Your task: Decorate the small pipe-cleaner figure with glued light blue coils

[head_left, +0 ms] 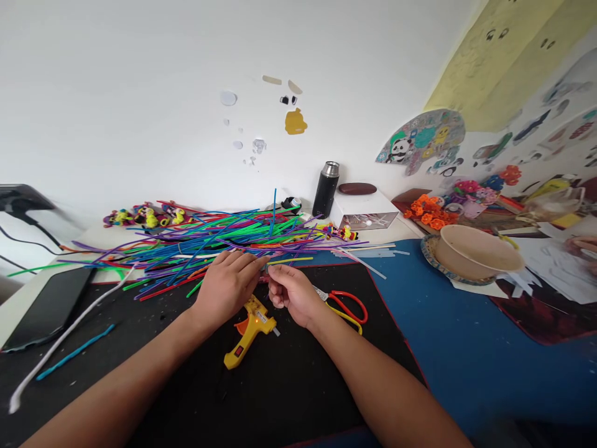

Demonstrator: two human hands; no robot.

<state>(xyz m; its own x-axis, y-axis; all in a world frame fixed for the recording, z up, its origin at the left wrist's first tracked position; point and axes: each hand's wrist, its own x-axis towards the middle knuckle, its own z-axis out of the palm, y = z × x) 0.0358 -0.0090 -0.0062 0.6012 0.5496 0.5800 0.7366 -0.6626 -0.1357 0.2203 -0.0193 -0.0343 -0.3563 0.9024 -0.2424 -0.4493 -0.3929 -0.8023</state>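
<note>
My left hand (228, 283) and my right hand (291, 292) meet at their fingertips, just in front of a pile of coloured pipe cleaners (233, 233). A yellow pipe cleaner (293, 260) runs to the right from where the fingertips meet. Both hands are closed on its end, which the fingers mostly hide. Below them, a yellow hot glue gun (252, 333) lies on the black mat (298, 392), a small light glowing on it. Scissors (347, 308) with red and yellow handles lie beside my right wrist, their blades partly covered.
A white pipe cleaner (65, 342), a blue twisted one (77, 351) and a black phone (51, 308) lie at left. Behind stand a black thermos (325, 190) and a white box (366, 211). A bowl (476, 252) stands right; another person's hand (585, 246) shows at the right edge.
</note>
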